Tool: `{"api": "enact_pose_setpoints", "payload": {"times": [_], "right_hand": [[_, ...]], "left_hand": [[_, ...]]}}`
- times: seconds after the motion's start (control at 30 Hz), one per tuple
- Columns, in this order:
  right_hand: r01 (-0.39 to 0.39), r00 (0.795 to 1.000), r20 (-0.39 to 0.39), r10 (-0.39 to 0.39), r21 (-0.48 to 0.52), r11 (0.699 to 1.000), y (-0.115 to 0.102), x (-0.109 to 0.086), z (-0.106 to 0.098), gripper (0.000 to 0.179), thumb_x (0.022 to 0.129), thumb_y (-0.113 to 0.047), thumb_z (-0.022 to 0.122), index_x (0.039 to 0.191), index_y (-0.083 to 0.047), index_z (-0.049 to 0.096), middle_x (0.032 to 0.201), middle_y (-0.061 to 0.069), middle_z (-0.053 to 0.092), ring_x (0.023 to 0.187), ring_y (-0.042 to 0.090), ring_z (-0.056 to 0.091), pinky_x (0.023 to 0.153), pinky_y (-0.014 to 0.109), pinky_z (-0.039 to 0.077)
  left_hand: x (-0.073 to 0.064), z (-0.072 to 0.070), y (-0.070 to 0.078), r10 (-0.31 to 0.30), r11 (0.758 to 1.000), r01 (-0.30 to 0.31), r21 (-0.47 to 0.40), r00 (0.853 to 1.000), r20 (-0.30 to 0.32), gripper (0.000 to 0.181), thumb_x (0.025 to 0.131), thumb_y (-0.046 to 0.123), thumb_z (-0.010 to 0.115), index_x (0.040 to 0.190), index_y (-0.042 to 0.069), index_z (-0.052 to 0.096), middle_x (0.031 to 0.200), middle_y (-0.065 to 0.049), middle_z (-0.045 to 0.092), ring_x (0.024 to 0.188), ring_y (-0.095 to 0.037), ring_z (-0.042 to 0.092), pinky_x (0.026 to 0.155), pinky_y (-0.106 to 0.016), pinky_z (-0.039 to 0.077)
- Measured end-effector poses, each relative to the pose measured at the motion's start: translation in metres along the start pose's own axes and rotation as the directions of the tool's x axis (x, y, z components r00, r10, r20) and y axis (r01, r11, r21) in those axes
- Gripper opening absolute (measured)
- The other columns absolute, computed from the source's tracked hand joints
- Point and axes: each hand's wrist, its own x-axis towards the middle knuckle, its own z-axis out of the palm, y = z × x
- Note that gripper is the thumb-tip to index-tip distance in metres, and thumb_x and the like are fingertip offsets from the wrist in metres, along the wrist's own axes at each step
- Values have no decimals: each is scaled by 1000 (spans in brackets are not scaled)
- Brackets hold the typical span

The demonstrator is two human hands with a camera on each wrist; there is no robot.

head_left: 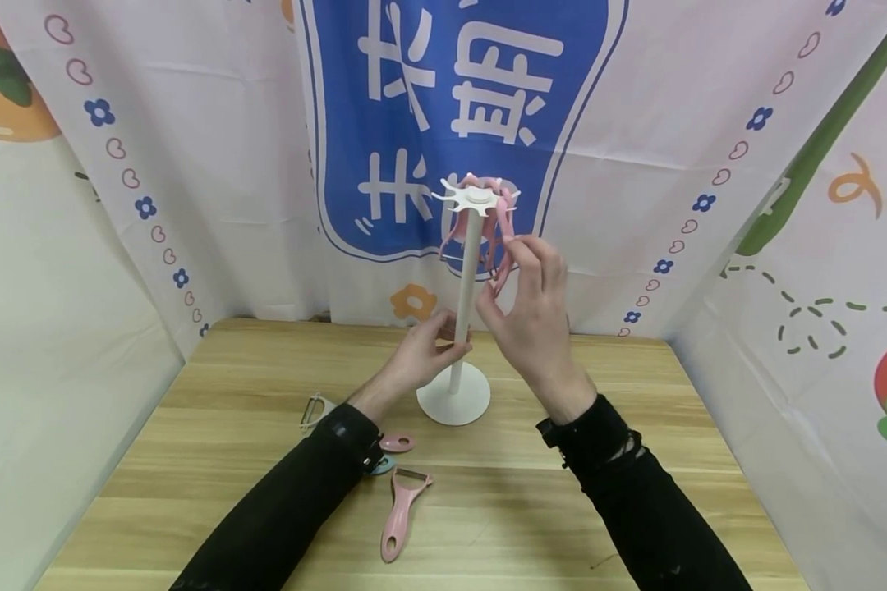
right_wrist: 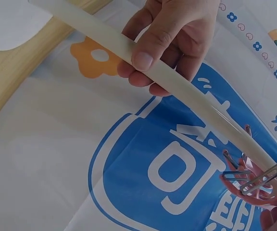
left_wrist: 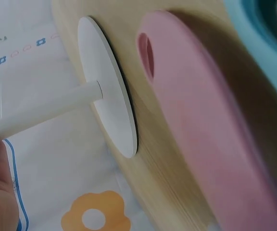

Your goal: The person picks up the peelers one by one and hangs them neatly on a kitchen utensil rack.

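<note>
We had the right-hand grip [head_left: 535, 328] pinched nearly closed, thumb and forefinger on a pink peeler [head_left: 504, 222] at the hook ring [head_left: 479, 195] of the white stand [head_left: 470, 287]. Left-hand grip [head_left: 423, 355] was curled round the pole lower down. Stand was upright, toward the far edge of the table [head_left: 503, 509].

Key relation, as we judged it: peeler's long axis ran roughly vertical, handle up by the ring's right side, lower end at the fingertips. Ring lay just above the right-hand grip, the nearer of the two. Couldn't tell whether the handle sat on a hook. More pink hung from the ring.

On the table's left half: a loose pink peeler [head_left: 399, 515] toward the near edge; a white peeler [head_left: 327, 405], pink handle [head_left: 390, 445] and blue handle [head_left: 383, 465] beside the left sleeve [head_left: 288, 501], partly hidden.

Writing: big white Chinese characters on the blue panel [head_left: 443, 49], turned sideways; one looked like 期. We read no brands.
</note>
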Motion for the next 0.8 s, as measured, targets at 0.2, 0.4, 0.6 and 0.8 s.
{"api": "enact_pose_setpoints", "payload": {"times": [0.2,0.4,0.6,0.8], "right_hand": [[-6,1000,10,6,16,1000,-2,-3,-2,70,100,-1,83,160,-5,46,154,25,50,139,44,53,116,54,58],[9,1000,3,-9,27,1000,-2,-4,-2,72,99,-1,85,160,-4,47,153,26,51,136,44,55,114,54,57],[7,1000,5,-8,36,999,0,-8,-1,71,99,-2,86,159,-3,48,153,26,52,138,45,56,118,55,57],[-30,999,34,28,49,998,1,-13,-2,72,99,-4,88,159,-3,48,154,26,52,141,44,57,124,55,56]], "left_hand": [[-3,0,-3,-19,999,22,-46,998,55,42,114,12,79,152,6,63,140,-18,76,141,-39,76,120,-53,69],[-7,2,-15,-46,999,42,30,985,166,36,112,5,78,147,4,66,144,-23,75,141,-41,76,116,-50,71],[-5,4,-19,-23,992,-3,125,978,206,23,112,3,76,135,1,72,134,-19,80,134,-39,81,114,-47,72],[-2,2,-11,-76,988,46,144,974,214,22,111,3,78,132,2,73,132,-17,80,132,-39,81,114,-50,72]]}}
